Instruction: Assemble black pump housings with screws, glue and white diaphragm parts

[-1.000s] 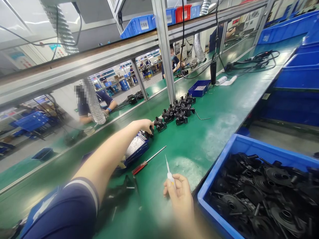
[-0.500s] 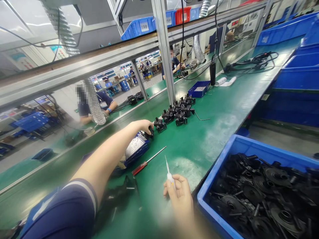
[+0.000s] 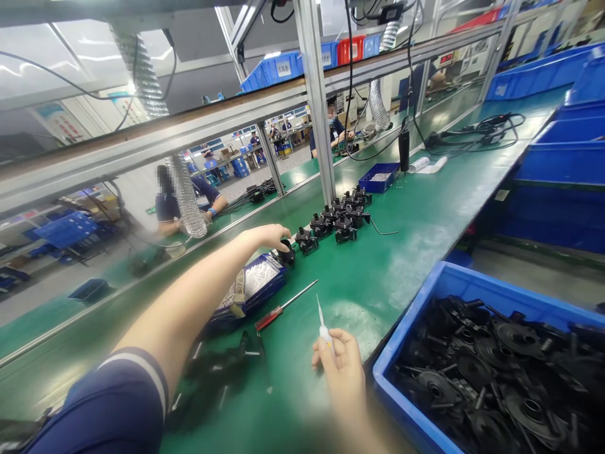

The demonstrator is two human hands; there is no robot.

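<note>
My left hand (image 3: 275, 237) reaches to the back of the bench, its fingers apart at the top of a black plastic part (image 3: 285, 254). That part stands at the near end of a group of similar black assemblies (image 3: 345, 217). In my right hand (image 3: 344, 366) is a small white glue bottle (image 3: 324, 333), its thin nozzle pointing up and away. A screwdriver (image 3: 278, 310) with a red handle lies between my hands. Beside my left forearm sits a blue bin (image 3: 265, 292) with small pale pieces in bags.
At the right is a large blue crate (image 3: 411, 334) full of black parts. Blurred black parts (image 3: 222, 372) lie at near left. Farther off are a hex key (image 3: 385, 232), a small blue tray (image 3: 373, 183) and cables (image 3: 482, 132). A metal post (image 3: 314, 107) rises behind the assemblies.
The fingers of my left hand have spread and lifted slightly from the black part, which stays standing. The view has shifted a little; my right hand still holds the glue bottle.
</note>
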